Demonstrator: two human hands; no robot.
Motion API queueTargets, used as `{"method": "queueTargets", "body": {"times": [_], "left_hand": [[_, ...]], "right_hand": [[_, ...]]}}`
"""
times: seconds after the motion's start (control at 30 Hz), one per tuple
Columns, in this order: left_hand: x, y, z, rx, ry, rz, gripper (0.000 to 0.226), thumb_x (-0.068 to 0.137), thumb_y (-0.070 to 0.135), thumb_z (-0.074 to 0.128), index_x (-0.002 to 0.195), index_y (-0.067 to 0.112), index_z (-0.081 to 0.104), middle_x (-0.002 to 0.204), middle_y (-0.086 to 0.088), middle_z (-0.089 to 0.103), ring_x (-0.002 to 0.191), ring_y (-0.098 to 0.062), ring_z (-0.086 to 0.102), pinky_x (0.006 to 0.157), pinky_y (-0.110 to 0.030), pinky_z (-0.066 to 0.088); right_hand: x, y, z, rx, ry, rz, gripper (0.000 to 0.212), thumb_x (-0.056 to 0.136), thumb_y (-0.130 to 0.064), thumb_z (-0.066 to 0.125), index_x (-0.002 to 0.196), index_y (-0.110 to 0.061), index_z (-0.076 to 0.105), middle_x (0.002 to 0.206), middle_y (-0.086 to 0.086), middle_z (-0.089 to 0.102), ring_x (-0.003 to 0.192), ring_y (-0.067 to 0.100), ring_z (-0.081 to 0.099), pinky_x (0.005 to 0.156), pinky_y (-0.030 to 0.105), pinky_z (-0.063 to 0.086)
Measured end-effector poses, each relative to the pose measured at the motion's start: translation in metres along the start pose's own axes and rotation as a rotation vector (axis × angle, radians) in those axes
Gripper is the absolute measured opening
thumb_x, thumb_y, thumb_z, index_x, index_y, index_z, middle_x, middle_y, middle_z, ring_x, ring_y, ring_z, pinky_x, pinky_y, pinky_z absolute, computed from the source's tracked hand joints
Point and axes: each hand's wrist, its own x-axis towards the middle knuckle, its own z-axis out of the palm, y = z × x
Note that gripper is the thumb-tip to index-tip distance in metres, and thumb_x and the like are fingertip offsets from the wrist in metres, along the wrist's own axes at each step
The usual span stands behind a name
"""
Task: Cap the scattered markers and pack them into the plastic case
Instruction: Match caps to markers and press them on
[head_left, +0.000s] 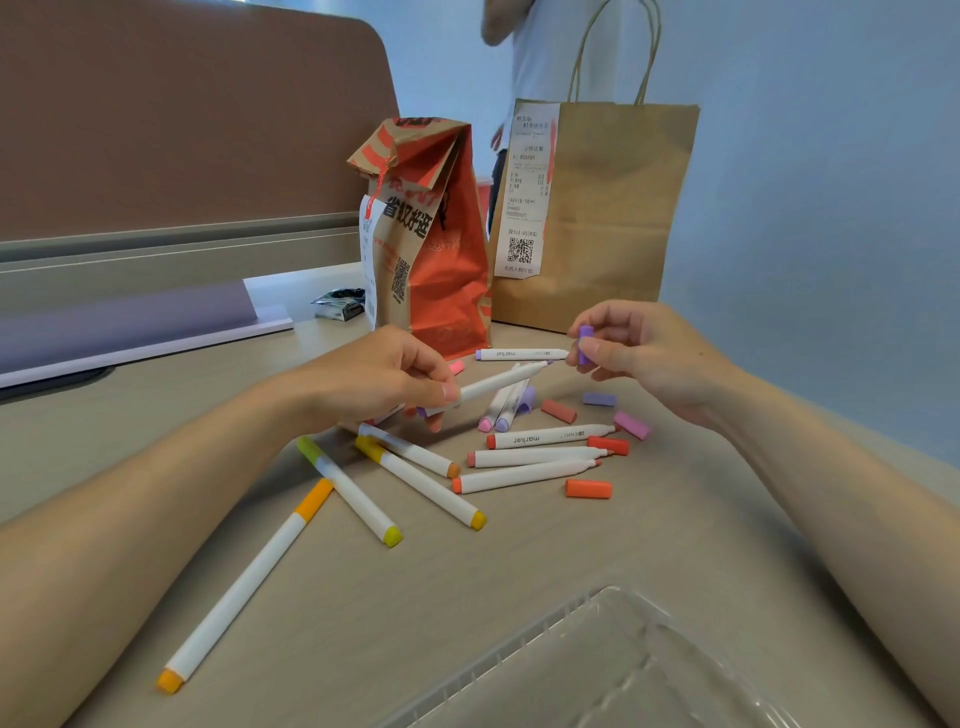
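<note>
The left hand (384, 379) is clamped round a white-barrelled marker with a purple tail end (498, 382). It grips near the tail and holds the marker off the counter (519, 561), with the bare tip aimed at the right hand (639, 353). That hand pinches a small purple plastic cap (585, 345) between thumb and fingers, close to the tip but not touching it.

The step in hand looks like capping this marker. The cap stands roughly upright while the barrel lies slanted, so the cap probably needs turning until its open mouth faces the tip; I cannot tell which end is open. It should go best with the two lined up on one axis and pushed straight together until the cap seats, the left grip firm so the barrel does not slide back. The colours match, so it is likely the right pair.

The clear plastic case (519, 629) sits at the near edge of the counter, and no markers show in the part in view. Between it and the hands lie an orange-capped white marker (249, 582), a yellow-green-capped white marker (348, 491) and three uncapped red-toned markers (530, 457). Loose caps lie beside them, among them an orange-red cap (588, 489) and a pink cap (631, 425).

The counter is pale beige. At its far side stand a red-and-brown printed paper bag (431, 244) and a plain brown paper bag with handles and a receipt (613, 208). A brown partition panel (182, 114) rises at the left, and a person (535, 47) stands beyond the bags against a pale blue wall.
</note>
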Motion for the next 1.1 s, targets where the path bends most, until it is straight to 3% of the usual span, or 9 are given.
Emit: {"method": "queueTargets", "body": {"times": [0.3,0.57,0.67,0.83,1.1], "left_hand": [[0.0,-0.001,0.0,0.007,-0.012,0.01,0.019,0.094,0.02,0.063,0.08,0.014,0.075,0.075,-0.003,0.072,0.07,-0.013,0.056,0.067,-0.028,0.045],[0.0,0.0,0.0,-0.007,-0.012,0.018,0.02,0.094,0.019,0.063,0.079,0.02,0.075,0.075,-0.002,0.072,0.072,-0.015,0.057,0.069,-0.035,0.045],[0.0,0.0,0.001,-0.007,-0.024,0.018,0.018,0.094,0.02,0.062,0.082,0.014,0.075,0.074,-0.001,0.072,0.07,-0.017,0.055,0.062,-0.028,0.043],[0.002,0.001,0.005,0.034,0.003,0.037,0.016,0.094,0.017,0.063,0.085,0.008,0.073,0.071,0.0,0.072,0.058,-0.003,0.054,0.053,-0.012,0.041],[0.002,0.004,0.001,0.127,0.113,0.134,0.018,0.094,0.014,0.063,0.08,0.008,0.074,0.066,0.0,0.071,0.059,-0.006,0.058,0.057,-0.013,0.045]], "right_hand": [[-0.002,-0.004,0.0,0.237,0.006,0.04,0.003,0.088,-0.006,0.069,0.09,-0.007,0.07,0.081,0.01,0.073,0.071,0.017,0.065,0.07,0.028,0.059],[-0.004,-0.005,0.002,0.191,-0.068,0.1,0.007,0.087,-0.004,0.069,0.094,-0.003,0.073,0.09,0.019,0.075,0.076,0.023,0.071,0.077,0.034,0.062],[-0.006,-0.007,0.005,0.196,-0.104,0.109,0.009,0.088,0.0,0.067,0.094,-0.002,0.073,0.089,0.019,0.075,0.076,0.024,0.072,0.071,0.029,0.061],[-0.01,-0.01,0.015,0.187,-0.143,0.089,0.011,0.085,0.004,0.068,0.091,-0.002,0.074,0.084,0.025,0.074,0.074,0.028,0.072,0.067,0.027,0.061],[-0.009,-0.014,0.022,0.134,-0.029,0.003,0.009,0.085,0.004,0.068,0.088,-0.001,0.074,0.076,0.02,0.074,0.066,0.026,0.072,0.064,0.028,0.062]]}}
